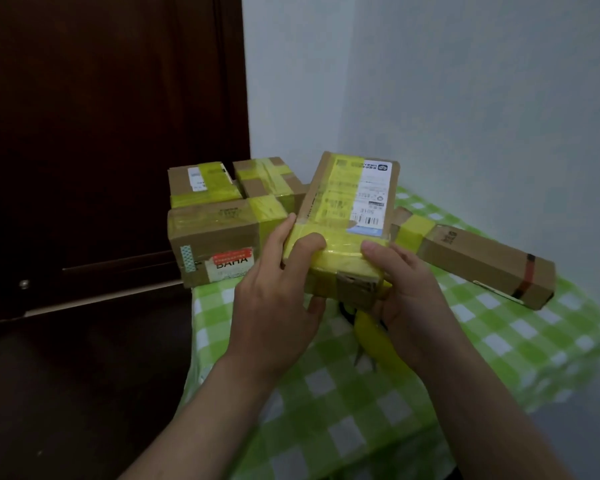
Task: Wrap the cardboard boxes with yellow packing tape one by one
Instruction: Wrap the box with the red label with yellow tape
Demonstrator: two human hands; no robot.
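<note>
I hold a flat cardboard box (347,209) tilted up above the table, its top bearing a white shipping label and yellow tape along its length and across its near end. My left hand (278,299) grips the near left corner, thumb on the taped edge, fingers underneath. My right hand (406,296) grips the near right corner, thumb on top. A roll of yellow tape (374,337) lies on the cloth just below the box, partly hidden by my right hand. Something with metal tips, perhaps scissors (362,358), pokes out beside it.
Three taped boxes (215,237) stand stacked at the table's far left edge. A long narrow box (482,265) with a yellow band lies at the right by the wall. The table has a green checked cloth (361,410). A dark wooden door (101,133) is left.
</note>
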